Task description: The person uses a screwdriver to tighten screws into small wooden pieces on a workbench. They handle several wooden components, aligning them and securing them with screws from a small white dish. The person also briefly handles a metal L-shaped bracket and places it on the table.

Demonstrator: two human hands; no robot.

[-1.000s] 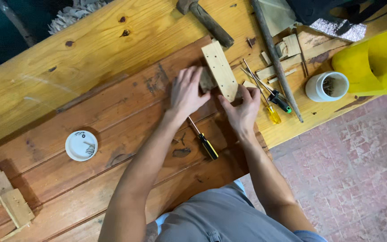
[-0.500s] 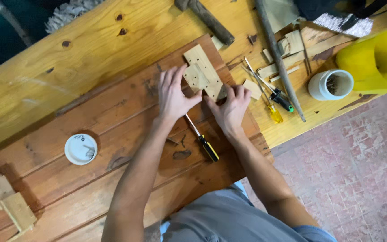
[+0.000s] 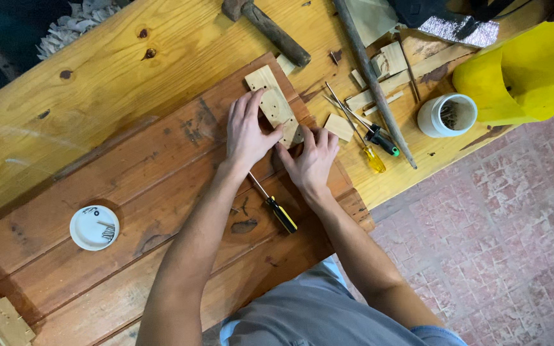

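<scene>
Two hands press a pale drilled wood block [image 3: 276,106] on the tabletop [image 3: 129,166]: left hand [image 3: 246,134] spread flat, right hand [image 3: 312,160] seemingly pinching its end; white round lid [image 3: 94,227] lies far left.

Count on the bench, head view. Hands: two, the left hand [image 3: 246,131] and the right hand [image 3: 311,160], both flat on one drilled wooden block [image 3: 275,104]. Screwdrivers: three, one black-and-yellow screwdriver [image 3: 276,205] below the hands, one yellow-handled screwdriver [image 3: 372,156] and one black-handled screwdriver [image 3: 383,140] to the right. Hammers: one hammer [image 3: 270,29]. White jars: one jar [image 3: 446,115]. White lids: one lid [image 3: 94,227]. Yellow containers: one yellow container [image 3: 520,74]. Long rods: one rod [image 3: 373,80]. Loose wood offcuts: several, exact count unclear.
</scene>
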